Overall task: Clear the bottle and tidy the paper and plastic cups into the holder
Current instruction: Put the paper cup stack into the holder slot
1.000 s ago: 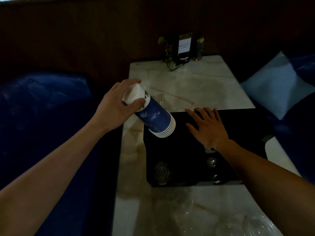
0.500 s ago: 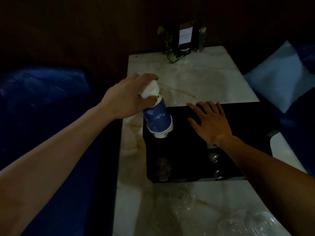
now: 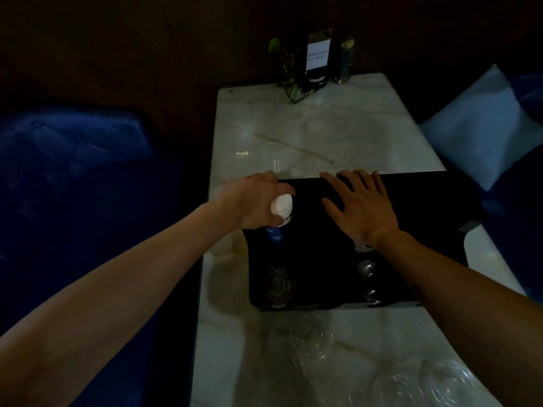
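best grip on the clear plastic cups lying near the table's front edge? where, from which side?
A judgement: the clear plastic cups seem to lie on their sides on the marble table, free of the black holder. Come from above and wrap the hand round a cup's side wall. Dim light hides the rims, so I can't say which end.

pale cushion, small plant, sign card.
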